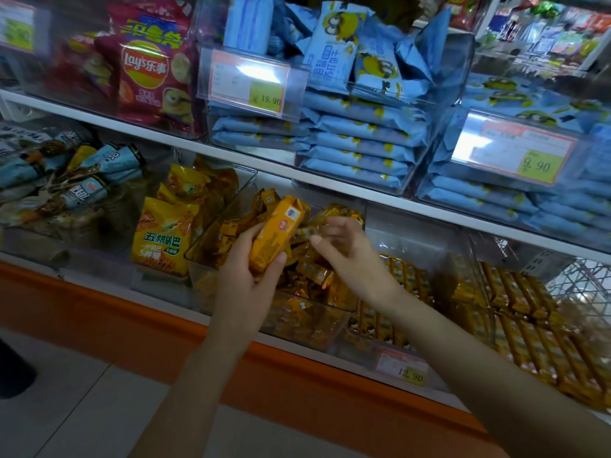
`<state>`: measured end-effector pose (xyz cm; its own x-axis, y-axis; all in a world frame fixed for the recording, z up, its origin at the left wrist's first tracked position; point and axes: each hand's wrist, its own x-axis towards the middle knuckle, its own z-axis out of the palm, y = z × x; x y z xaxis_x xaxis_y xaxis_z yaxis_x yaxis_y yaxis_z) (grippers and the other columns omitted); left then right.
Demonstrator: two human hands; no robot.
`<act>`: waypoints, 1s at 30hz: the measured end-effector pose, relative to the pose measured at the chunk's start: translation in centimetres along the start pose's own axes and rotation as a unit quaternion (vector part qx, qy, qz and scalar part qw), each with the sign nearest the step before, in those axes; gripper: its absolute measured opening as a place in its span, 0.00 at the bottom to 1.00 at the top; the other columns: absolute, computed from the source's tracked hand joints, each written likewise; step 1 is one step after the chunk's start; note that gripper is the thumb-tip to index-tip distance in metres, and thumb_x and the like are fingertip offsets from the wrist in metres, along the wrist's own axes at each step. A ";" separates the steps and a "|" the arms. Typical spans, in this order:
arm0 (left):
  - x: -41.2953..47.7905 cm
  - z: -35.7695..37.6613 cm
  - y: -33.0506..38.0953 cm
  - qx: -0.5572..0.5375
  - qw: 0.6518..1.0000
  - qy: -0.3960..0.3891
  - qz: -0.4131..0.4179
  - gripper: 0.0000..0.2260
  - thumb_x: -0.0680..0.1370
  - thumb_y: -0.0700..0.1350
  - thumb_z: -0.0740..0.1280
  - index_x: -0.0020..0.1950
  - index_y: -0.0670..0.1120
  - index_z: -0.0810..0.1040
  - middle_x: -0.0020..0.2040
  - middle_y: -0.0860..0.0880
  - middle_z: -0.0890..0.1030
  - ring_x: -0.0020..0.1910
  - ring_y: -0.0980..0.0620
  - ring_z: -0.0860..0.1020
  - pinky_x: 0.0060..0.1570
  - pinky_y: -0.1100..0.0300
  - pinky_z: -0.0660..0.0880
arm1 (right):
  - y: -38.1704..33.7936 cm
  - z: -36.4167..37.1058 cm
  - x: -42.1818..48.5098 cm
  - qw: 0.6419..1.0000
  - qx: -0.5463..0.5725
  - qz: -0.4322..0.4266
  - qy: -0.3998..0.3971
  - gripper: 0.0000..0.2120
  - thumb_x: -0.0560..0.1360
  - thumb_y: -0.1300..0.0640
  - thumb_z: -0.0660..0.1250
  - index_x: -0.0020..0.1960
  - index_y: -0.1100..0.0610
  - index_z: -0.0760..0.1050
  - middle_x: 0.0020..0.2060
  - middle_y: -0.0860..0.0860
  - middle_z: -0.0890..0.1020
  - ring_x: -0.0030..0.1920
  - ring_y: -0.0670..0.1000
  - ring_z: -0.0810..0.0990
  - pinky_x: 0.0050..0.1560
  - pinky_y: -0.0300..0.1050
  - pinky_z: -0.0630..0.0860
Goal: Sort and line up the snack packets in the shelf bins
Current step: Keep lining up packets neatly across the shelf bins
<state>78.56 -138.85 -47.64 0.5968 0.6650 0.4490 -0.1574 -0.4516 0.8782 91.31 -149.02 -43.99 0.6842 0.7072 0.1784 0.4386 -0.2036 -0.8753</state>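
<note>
My left hand (pixel 246 272) grips a stack of orange snack packets (pixel 276 233), held upright above a clear plastic bin (pixel 211 239) on the lower shelf. The bin holds several loose orange packets (pixel 310 269) lying in a jumble. My right hand (pixel 347 249) hovers over the bin just right of the held stack, and its fingers pinch a small orange packet (pixel 309 232); motion blur hides the exact grip. To the right, another bin holds orange packets (pixel 515 292) lined up in rows.
Yellow snack bags (pixel 165 239) stand left of the bin, blue-grey wrapped snacks (pixel 82 180) further left. The upper shelf carries red chip bags (pixel 148 67) and bins of blue packets (pixel 357 143). A price tag (pixel 401 370) hangs on the lower shelf front above an orange base.
</note>
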 end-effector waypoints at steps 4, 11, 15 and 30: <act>-0.1 0.0 0.0 -0.012 0.999 0.008 -0.041 0.14 0.78 0.45 0.65 0.63 0.51 0.70 0.50 0.56 0.77 0.47 0.66 0.75 0.43 0.75 0.70 | 3.9 -2.3 3.0 0.977 -0.203 0.028 0.057 0.29 0.75 0.56 0.68 0.71 0.60 0.60 0.63 0.57 0.72 0.62 0.55 0.73 0.54 0.38 0.68; -0.3 0.4 0.1 0.006 0.999 -0.006 -0.045 0.14 0.78 0.44 0.65 0.61 0.53 0.70 0.48 0.56 0.77 0.47 0.64 0.74 0.42 0.76 0.69 | 5.0 -4.2 7.3 0.945 -0.306 0.113 -0.030 0.31 0.70 0.53 0.74 0.68 0.59 0.66 0.61 0.57 0.75 0.62 0.57 0.74 0.52 0.43 0.70; -0.4 0.5 0.1 0.007 0.999 -0.015 -0.041 0.14 0.77 0.44 0.66 0.62 0.53 0.70 0.48 0.56 0.77 0.46 0.65 0.75 0.42 0.76 0.69 | 4.7 -4.4 8.1 0.939 -0.313 0.114 -0.081 0.37 0.65 0.52 0.78 0.69 0.58 0.67 0.64 0.55 0.74 0.65 0.56 0.71 0.61 0.45 0.69; -0.5 0.6 0.0 0.009 0.999 -0.014 -0.041 0.12 0.77 0.47 0.65 0.58 0.58 0.69 0.46 0.55 0.77 0.44 0.60 0.76 0.41 0.72 0.72 | 3.5 -0.8 4.1 0.990 -0.092 0.052 -0.094 0.24 0.68 0.63 0.75 0.56 0.52 0.66 0.41 0.48 0.77 0.44 0.48 0.78 0.49 0.43 0.77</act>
<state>78.78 -139.57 -47.93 0.6286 0.6836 0.3709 -0.0931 -0.4073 0.9085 96.16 -147.39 -45.99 0.6179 0.7862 -0.0114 0.4812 -0.3896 -0.7852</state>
